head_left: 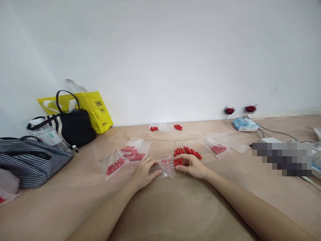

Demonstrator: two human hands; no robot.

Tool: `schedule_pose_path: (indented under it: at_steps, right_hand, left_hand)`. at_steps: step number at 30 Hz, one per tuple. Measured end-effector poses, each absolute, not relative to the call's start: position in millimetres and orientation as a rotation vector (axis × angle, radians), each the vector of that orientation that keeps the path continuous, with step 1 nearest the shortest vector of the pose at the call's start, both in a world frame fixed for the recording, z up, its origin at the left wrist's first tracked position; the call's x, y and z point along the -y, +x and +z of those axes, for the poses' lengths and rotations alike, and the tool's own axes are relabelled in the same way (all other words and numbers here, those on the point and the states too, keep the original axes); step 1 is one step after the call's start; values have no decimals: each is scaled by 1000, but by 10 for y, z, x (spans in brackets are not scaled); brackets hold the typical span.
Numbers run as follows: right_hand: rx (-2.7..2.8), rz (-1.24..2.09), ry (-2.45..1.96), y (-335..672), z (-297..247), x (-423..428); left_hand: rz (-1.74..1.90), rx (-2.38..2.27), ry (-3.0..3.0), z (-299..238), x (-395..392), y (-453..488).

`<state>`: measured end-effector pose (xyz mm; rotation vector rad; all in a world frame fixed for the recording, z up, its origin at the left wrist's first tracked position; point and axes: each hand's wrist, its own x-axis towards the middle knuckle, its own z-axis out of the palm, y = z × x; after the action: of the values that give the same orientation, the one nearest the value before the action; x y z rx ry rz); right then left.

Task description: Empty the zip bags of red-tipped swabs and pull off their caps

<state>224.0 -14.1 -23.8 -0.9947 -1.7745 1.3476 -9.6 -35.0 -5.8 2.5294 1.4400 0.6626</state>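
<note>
A small clear zip bag (pixel 167 173) lies on its side in front of me, with my left hand (pixel 145 172) closed on its left part. My right hand (pixel 192 166) pinches several red-tipped sticks (pixel 178 161) at their red ends. Their thin ends point left, at least partly inside the bag. Just beyond that hand, more red-tipped sticks (pixel 187 151) lie fanned out, red ends toward me. Left of my left hand, filled zip bags (pixel 117 164) with red tips inside overlap on the table.
Another filled zip bag (pixel 218 148) lies at the right beside flat clear bags (pixel 237 142). Small bags (pixel 164 126) with red pieces are by the wall. At left stand a yellow bag (pixel 99 112), a black bag (pixel 75 129) and a striped bag (pixel 37 164). A blue-white packet (pixel 245 124) and cables are right.
</note>
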Motion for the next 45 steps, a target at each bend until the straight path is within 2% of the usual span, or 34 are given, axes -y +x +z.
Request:
schedule_pose_path:
  at_steps: [5, 11, 16, 21, 24, 36, 40, 45]
  right_hand:
    - [1461, 1427, -909, 2274, -225, 105]
    - [1488, 1250, -1031, 2699, -7, -104]
    - [1542, 629, -1134, 2781, -3, -288]
    - [2105, -119, -1209, 2550, -153, -340]
    - [2327, -328, -1276, 2444, -210, -332]
    - [2250, -253, -1386, 2343, -227, -245]
    - [2226, -331, -1359, 2353, -190, -183]
    - [2145, -358, -1273, 2382, -213, -79]
  left_hand:
    - [683, -1434, 2480, -65, 347, -104]
    - [661, -1442, 2477, -52, 342, -112]
    - [659, -1454, 2475, -51, 344, -103]
    - [664, -1450, 2474, -58, 348, -111]
    - [649, -1447, 2474, -46, 354, -111]
    - [652, -1474, 2478, -75, 365, -106]
    - [714, -1460, 2481, -78, 319, -105]
    - [654, -1833, 2510, -38, -213, -83]
